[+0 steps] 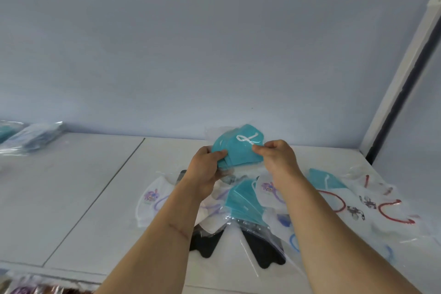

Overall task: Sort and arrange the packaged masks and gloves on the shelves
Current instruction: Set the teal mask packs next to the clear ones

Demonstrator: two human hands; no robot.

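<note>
1. Near edge, bottom left: blurry colourful packets (26, 287) just below the shelf lip; contents can't be made out
2. White shelf board (71, 198) w/ a dark seam running diagonally
3. Nearest on the shelf: black masks in clear plastic bags (262, 250), under & between both forearms
4. Behind those, a loose pile: teal masks in a clear zip bag (243, 203), white masks w/ purple cartoon print (150, 198) on the left, white masks w/ red ear loops (391, 207) on the right
5. Left hand (206, 169) grips the left side of a clear-bagged stack of teal folded masks (238, 150), thumb on top, fingers curled under
6. Right hand (276, 153) pinches the pack's right edge near the white ear loop
7. Pack is held above the pile, close to the pale blue back wall (214, 55)
8. Far left: bagged blue masks (33, 138) lying on the shelf against the wall
</note>
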